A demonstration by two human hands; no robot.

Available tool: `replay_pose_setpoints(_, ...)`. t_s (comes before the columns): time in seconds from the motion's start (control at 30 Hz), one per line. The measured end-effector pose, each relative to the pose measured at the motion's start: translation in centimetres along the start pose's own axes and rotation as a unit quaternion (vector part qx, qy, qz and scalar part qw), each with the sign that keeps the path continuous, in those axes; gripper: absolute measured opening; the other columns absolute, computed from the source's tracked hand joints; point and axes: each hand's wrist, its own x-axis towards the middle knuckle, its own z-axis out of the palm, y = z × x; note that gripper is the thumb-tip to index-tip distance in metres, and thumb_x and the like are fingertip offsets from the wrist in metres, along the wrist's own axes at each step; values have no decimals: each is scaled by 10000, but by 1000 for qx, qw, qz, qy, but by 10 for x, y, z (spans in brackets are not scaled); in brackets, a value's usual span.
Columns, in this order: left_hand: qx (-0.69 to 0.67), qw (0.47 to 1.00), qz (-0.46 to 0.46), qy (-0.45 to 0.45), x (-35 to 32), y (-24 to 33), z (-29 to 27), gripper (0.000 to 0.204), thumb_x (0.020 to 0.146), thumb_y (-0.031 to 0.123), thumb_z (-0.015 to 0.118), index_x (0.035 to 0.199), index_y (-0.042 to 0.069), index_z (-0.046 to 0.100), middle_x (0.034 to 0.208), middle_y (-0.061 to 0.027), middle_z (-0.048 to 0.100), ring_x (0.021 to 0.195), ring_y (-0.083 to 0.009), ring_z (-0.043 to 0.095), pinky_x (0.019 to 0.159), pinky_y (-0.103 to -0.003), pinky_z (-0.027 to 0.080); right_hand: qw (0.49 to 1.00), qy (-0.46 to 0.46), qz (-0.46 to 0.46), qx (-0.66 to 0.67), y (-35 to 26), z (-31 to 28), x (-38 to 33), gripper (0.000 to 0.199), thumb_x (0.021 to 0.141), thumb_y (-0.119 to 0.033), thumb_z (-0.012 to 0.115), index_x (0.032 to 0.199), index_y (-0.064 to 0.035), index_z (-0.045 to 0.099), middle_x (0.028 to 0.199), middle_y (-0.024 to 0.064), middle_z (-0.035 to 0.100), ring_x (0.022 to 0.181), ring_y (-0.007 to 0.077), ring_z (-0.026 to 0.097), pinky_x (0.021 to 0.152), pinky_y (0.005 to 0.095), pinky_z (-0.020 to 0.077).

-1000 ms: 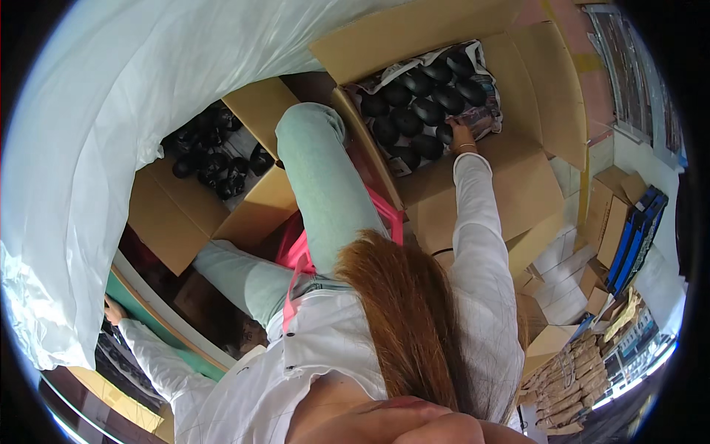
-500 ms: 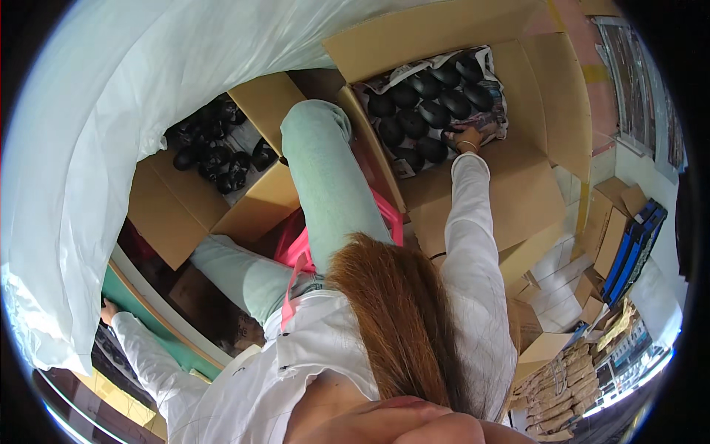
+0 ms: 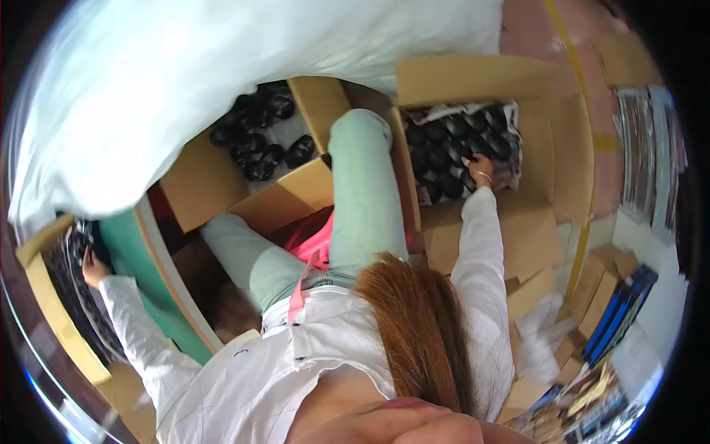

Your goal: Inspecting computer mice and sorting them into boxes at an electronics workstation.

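My right hand [image 3: 479, 169] reaches into the large cardboard box [image 3: 543, 152] at the right. Its fingers are bent over a smooth, black oval piece [image 3: 469, 180], one of several in close rows on a printed sheet [image 3: 513, 118]. At the far left, my left hand [image 3: 94, 268] has its fingers curled at a glossy black shape [image 3: 95, 240], beside a long box [image 3: 81, 348] of dark, shiny things. Its fingertips are partly hidden, and what they hold is unclear. A second cardboard box [image 3: 196, 192], with wrapped black pieces [image 3: 255, 144], stands between my hands.
White sheeting [image 3: 148, 96] hangs over the back left. A green panel [image 3: 148, 281] stands beside my left forearm. My knees are between the boxes, over something pink [image 3: 314, 237]. Cartons and blue-edged packages [image 3: 621, 311] lie at the right.
My left hand has moved from behind the green panel's edge up to the dark things in the long box. The view has shifted; my right hand stays over the black pieces.
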Motion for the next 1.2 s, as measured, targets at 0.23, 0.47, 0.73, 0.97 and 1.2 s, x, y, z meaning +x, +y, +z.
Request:
replay_pose_setpoints(0.23,95,986,-102,88,-37,-14,-60,335,833,133,616,1145,218,703,920,-25,740,826,-227,705,714,-303,531,967,1,-247,59,-123,-46,-59,427,703,-220,803,1079,-51,692,1013,139,692,902,295,641,842,345,498)
replay_pose_setpoints(0.47,-228,963,-15,143,-165,230,-152,204,823,-29,622,997,29,710,977,-101,718,796,-183,670,738,-271,533,841,-101,-471,248,-301,-118,-297,464,715,-63,749,1164,-39,635,1126,104,659,1010,261,618,896,355,484)
replay_pose_setpoints(0.73,-656,688,-183,-252,-295,430,-20,177,847,46,647,1010,-20,626,855,-83,671,719,-124,606,653,-221,496,742,-162,-634,144,-349,-36,-400,651,790,-40,661,1398,-83,434,1364,155,518,1191,309,553,986,384,442)
replay_pose_setpoints(0.97,-154,871,-146,-444,-300,333,348,322,804,156,664,1089,19,604,991,-185,652,886,-359,618,763,-411,518,876,-326,-195,297,-341,-79,-362,360,969,-127,480,1317,-36,461,987,79,589,785,159,570,695,250,491)
replay_pose_setpoints(1.2,-52,933,10,-356,-330,330,427,596,749,274,730,1250,43,506,1136,-184,570,961,-375,546,790,-458,487,683,-478,-123,538,-329,-75,-338,379,988,-261,518,1300,-55,454,974,63,571,820,157,557,698,277,483)
